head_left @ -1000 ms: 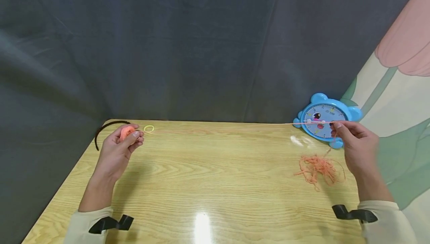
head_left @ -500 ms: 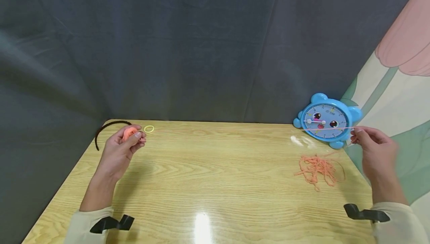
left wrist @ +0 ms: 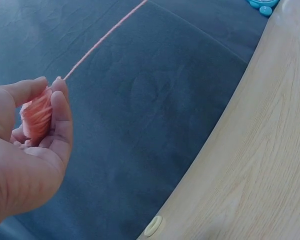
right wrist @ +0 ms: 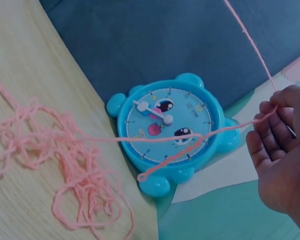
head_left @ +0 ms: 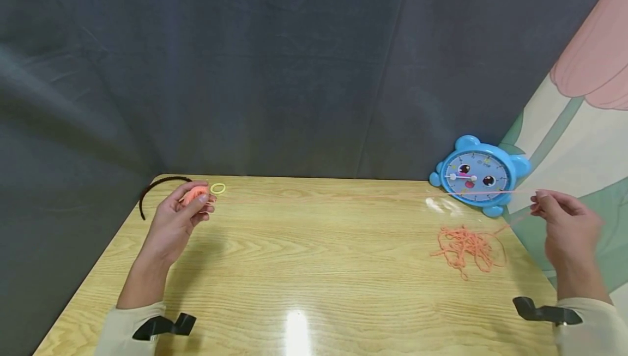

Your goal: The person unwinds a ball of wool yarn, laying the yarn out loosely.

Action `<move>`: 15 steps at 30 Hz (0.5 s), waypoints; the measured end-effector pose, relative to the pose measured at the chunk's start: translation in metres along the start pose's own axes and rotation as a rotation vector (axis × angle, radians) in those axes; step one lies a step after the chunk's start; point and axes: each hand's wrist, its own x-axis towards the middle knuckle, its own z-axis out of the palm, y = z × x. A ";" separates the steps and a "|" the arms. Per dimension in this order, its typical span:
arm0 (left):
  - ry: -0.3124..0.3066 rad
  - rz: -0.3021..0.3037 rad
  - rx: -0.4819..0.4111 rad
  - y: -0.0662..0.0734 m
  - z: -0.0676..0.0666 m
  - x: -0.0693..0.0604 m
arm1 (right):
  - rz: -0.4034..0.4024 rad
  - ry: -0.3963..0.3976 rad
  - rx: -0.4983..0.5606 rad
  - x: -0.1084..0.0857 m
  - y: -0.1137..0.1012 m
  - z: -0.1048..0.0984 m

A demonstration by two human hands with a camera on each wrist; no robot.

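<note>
My left hand (head_left: 171,219) grips a small wound ball of coral yarn (left wrist: 37,117) between thumb and fingers, held above the table's left side. From it a strand of yarn (left wrist: 102,40) runs stretched across to the right. At the far right my right hand (head_left: 571,230) pinches that strand between thumb and fingertips. Below and left of the right hand, a loose tangle of the same yarn (head_left: 466,249) lies on the table. In the right wrist view yarn trails from the pinching fingers past the clock to this tangle (right wrist: 80,170).
A blue bear-shaped clock (head_left: 476,176) leans at the back right corner. A yellow ring (head_left: 217,188) and a dark curved band (head_left: 147,192) lie at the back left of the wooden table (head_left: 333,269). Dark cloth (head_left: 294,72) hangs behind, patterned cloth (head_left: 593,203) at right.
My right hand has moved to the right, away from the front of the clock, with the strand still pinched. My left hand has shifted slightly right with the yarn ball.
</note>
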 end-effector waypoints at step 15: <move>0.004 0.027 -0.061 -0.002 -0.008 0.002 | 0.024 0.061 0.032 0.006 0.004 -0.012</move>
